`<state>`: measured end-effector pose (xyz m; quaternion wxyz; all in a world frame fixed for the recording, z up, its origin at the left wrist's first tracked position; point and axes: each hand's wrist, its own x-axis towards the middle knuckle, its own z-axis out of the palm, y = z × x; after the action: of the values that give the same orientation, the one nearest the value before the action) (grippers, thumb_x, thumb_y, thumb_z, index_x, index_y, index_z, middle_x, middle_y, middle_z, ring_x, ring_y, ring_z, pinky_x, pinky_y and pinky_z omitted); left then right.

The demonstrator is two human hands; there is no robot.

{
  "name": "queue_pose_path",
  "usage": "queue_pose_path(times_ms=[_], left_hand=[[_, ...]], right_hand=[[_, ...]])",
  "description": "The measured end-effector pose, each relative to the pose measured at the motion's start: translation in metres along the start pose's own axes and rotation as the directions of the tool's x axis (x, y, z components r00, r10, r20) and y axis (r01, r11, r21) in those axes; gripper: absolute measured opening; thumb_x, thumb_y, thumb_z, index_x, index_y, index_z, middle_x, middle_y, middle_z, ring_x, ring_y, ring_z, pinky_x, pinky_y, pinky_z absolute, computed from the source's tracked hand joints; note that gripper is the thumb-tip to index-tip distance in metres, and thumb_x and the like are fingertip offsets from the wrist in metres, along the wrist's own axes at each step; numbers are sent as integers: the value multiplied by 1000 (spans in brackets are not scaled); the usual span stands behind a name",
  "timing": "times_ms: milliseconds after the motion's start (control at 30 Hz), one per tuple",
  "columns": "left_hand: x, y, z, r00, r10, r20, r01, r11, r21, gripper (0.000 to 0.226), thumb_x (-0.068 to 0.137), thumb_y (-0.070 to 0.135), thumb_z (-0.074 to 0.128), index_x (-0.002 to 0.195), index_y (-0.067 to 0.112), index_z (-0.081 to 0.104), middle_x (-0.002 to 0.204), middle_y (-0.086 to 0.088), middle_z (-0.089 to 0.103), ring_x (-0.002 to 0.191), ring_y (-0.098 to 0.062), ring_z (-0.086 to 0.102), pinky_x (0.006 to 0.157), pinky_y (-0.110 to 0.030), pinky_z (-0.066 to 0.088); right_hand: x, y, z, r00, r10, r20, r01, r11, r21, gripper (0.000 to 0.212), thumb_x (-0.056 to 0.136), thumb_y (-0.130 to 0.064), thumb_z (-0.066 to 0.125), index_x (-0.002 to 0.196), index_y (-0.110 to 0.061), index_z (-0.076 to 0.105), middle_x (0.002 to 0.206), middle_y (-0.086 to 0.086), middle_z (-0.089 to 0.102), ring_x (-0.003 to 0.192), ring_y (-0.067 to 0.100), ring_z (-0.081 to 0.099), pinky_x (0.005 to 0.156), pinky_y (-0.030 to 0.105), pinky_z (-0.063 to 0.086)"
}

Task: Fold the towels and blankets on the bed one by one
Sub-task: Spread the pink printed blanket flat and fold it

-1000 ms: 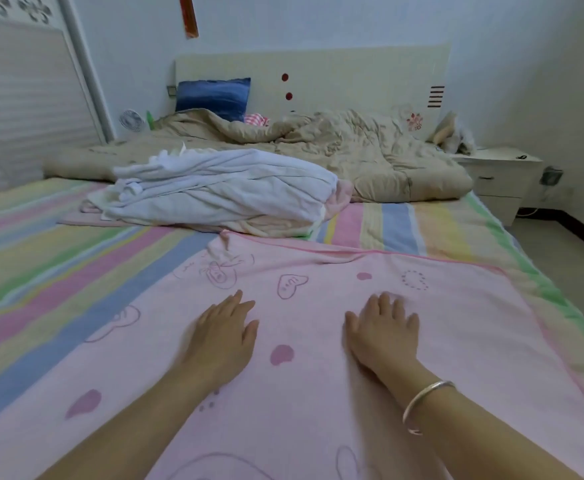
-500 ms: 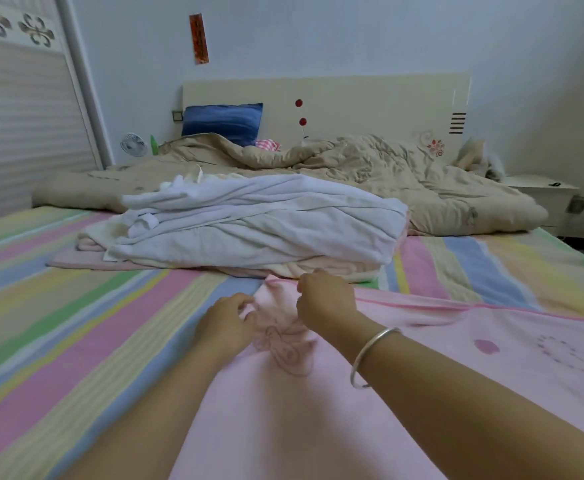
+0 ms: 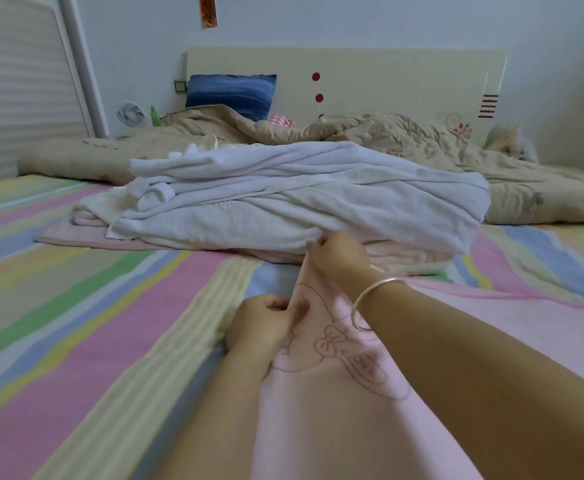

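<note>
A pink towel [image 3: 335, 403] with outlined drawings lies spread over the near right of the striped bed [image 3: 86, 341]. My right hand [image 3: 339, 254] pinches the towel's far left corner, lifted slightly against the pile behind it. A little nearer along the left edge, my left hand [image 3: 262, 323] grips that edge. Behind the hands lies a heap of white towels [image 3: 301, 199] on top of folded pink and cream cloth [image 3: 401, 258].
A crumpled beige quilt [image 3: 404, 140] fills the head of the bed, with a blue pillow [image 3: 231, 93] against the cream headboard [image 3: 387, 81]. A small white fan [image 3: 131, 114] and a green bottle [image 3: 154, 116] stand at the far left by a louvred wardrobe door [image 3: 17, 81].
Both hands left the flat middle of the pink towel and moved to its far left corner. They now hold the corner and edge, and the view has moved closer to the white pile.
</note>
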<state>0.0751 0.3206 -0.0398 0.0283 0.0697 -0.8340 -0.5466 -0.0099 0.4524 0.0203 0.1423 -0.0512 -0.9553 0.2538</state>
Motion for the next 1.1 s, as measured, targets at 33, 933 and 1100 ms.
queue_pose_path(times_ms=[33,933,1100], left_hand=[[2,0,0,1000,7,-12,-7,1000,20,41,62,68,63,74,31,73,68,13,71,77,-15,69,79,-37,56],[28,39,22,773,623,-120,-182,400,898,34,81,27,73,106,12,55,101,-8,60,91,-29,62,64,-35,44],[46,71,66,623,670,403,-688,225,690,32,81,4,63,109,19,66,110,-2,64,101,-26,61,82,-35,46]], right_hand=[[10,-2,-2,998,47,32,-52,984,172,32,92,-35,51,98,-10,70,91,7,67,88,26,62,78,31,46],[-34,207,-47,956,-195,-220,73,882,-466,30,95,-29,45,86,-7,64,84,13,60,86,37,55,63,38,38],[-33,208,-44,897,-300,-325,109,862,-495,27,84,-29,48,71,-8,58,71,12,57,73,36,55,57,35,32]])
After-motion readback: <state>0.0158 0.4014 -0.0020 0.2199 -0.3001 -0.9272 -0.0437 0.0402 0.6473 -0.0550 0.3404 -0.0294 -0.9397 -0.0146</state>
